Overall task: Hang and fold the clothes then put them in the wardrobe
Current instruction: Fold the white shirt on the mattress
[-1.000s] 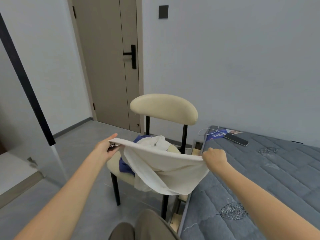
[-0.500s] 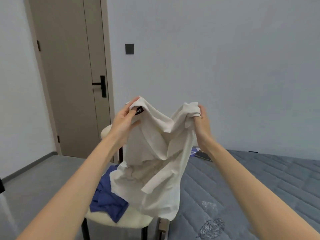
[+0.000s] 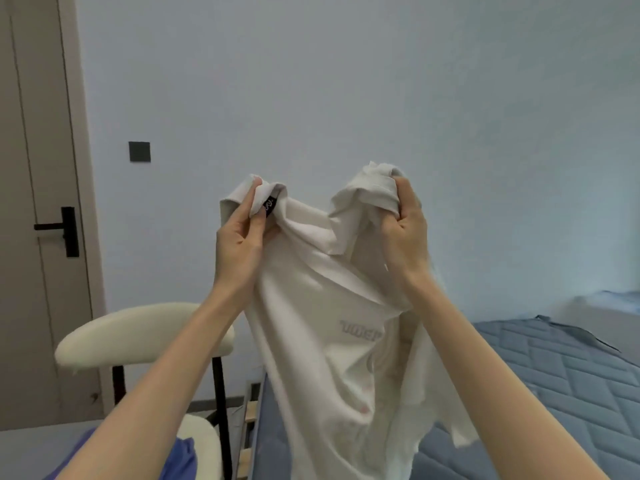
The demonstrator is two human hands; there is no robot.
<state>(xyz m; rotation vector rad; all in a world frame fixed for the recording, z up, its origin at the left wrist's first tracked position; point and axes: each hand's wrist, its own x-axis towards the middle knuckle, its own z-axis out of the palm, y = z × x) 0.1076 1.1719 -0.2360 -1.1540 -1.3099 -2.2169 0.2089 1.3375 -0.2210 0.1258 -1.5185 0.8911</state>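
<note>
I hold the white shirt (image 3: 322, 341) up before me — left hand (image 3: 239, 237) pinching its top by the label (image 3: 269, 205), right hand (image 3: 405, 233) fisted round a bunched fold. It hangs straight down between them (long axis vertical); the bed (image 3: 554, 375) lies nearer my right.

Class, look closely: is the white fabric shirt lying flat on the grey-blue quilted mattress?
No, the left hand and the right hand hold the white fabric shirt up in the air.
</note>
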